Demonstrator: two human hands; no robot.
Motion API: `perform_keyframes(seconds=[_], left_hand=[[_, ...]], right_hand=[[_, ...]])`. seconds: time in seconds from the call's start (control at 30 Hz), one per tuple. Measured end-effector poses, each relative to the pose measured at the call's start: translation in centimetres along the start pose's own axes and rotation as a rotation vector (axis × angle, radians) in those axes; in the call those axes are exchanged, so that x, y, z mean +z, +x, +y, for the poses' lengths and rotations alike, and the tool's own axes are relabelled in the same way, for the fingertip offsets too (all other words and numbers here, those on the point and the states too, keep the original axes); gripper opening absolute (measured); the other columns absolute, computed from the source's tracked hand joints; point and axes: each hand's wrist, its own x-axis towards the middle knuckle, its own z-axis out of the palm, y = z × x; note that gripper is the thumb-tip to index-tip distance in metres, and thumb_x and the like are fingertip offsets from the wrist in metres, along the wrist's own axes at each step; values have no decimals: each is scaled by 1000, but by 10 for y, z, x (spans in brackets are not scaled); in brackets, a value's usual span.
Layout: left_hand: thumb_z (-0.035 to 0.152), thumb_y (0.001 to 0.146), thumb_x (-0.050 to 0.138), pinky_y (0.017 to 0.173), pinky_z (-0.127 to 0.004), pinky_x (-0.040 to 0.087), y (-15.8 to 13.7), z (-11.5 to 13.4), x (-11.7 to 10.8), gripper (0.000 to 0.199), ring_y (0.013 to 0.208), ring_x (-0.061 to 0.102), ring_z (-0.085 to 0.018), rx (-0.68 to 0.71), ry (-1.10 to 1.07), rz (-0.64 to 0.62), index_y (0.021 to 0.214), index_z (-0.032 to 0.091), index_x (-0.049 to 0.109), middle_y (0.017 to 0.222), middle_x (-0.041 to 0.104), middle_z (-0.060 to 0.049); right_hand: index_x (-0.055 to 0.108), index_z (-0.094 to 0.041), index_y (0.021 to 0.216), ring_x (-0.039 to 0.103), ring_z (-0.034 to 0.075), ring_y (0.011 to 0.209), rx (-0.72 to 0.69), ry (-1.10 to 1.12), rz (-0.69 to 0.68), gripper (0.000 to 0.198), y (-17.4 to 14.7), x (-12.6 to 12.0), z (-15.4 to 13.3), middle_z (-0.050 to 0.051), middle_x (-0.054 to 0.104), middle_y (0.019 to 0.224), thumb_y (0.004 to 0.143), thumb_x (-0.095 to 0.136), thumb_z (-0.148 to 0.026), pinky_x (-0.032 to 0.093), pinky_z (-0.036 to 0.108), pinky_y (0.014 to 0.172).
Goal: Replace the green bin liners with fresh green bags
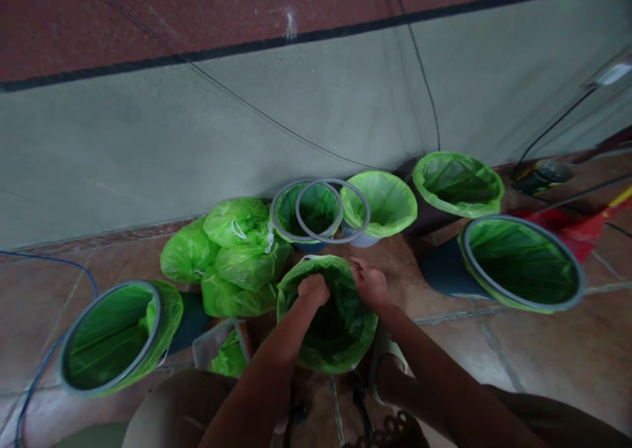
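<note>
Two bare forearms rise from the bottom centre of the frame, with bent knees showing at the lower left and lower right edges. Both hands meet at a small bin (326, 316) just below the middle of the picture, which is lined with a bright green plastic bag (340, 333). Left hand (313, 289) is curled into a loose fist over the far rim, fingers closed on the bag's edge. Right hand (370, 283) rests on the same rim just beside it, fingers pinching the plastic. Left of this bin, touching it, lies a heap of tied green bags (232, 254) stuffed full. Behind the hands, at the centre of the frame, stands a lined bin with a grey ring (306, 211) around its top, and a second loose grey ring (332, 211) lies overlapping it and the neighbouring lined bin (380, 204) to the right. Further right along the wall sits another lined bin (458, 183). A larger ringed bin (521, 262) lies tipped on its side at middle right, and another tipped ringed bin (116, 336) lies at lower left. A blue cable (47, 362) curves along the left edge over the brown floor tiles (518, 356). A grey wall (197, 125) fills the upper half, crossed by thin black wires (424, 73).
</note>
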Motion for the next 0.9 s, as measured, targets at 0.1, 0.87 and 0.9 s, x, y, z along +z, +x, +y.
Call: perform_keyframes(seconds=[0.1, 0.87, 0.9], left_hand=[[32, 97, 41, 88, -35, 52, -16, -3, -22, 35, 101, 69, -26, 28, -48, 232, 102, 17, 72, 104, 74, -14], [22, 86, 60, 98, -36, 46, 7, -45, -35, 47, 114, 63, -24, -17, 8, 266, 133, 22, 53, 125, 67, -11], [22, 83, 63, 101, -38, 45, 4, -46, -39, 56, 117, 61, -26, -24, 12, 294, 137, 21, 49, 129, 64, -12]], right_hand=[[71, -20, 107, 66, 20, 101, -118, 96, 37, 33, 13, -2, -13, 8, 72, 111, 96, 40, -25, 47, 30, 94], [67, -23, 116, 69, 21, 93, -6, -207, -313, 30, 38, 10, -25, 9, 75, 98, 94, 48, -23, 47, 27, 78], [67, -22, 116, 69, 22, 91, 43, -200, -273, 30, 33, 10, -20, 9, 74, 97, 93, 48, -24, 47, 28, 77]])
